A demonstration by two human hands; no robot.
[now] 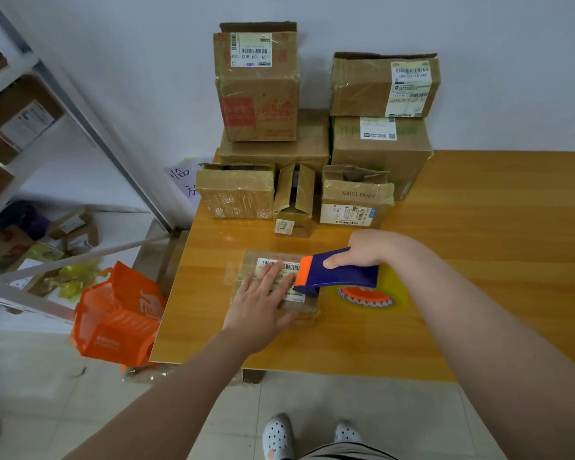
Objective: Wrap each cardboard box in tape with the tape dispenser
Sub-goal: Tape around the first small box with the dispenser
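A person stands at an orange wooden table [478,227]. Towards its front left corner lies a flat brown cardboard box [248,268] with a white barcode label. The left hand [263,300] rests flat on it, fingers straight and spread. The right hand [365,249] grips a blue and orange tape dispenser [339,272], its orange nose touching the box's right end. More taped brown cardboard boxes [259,94] are stacked along the table's far edge

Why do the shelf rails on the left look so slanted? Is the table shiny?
Head view: the wide-angle lens tilts the shelf rails; soft glare lies on the glossy table beside the flat box; the orange basket looks blurred.
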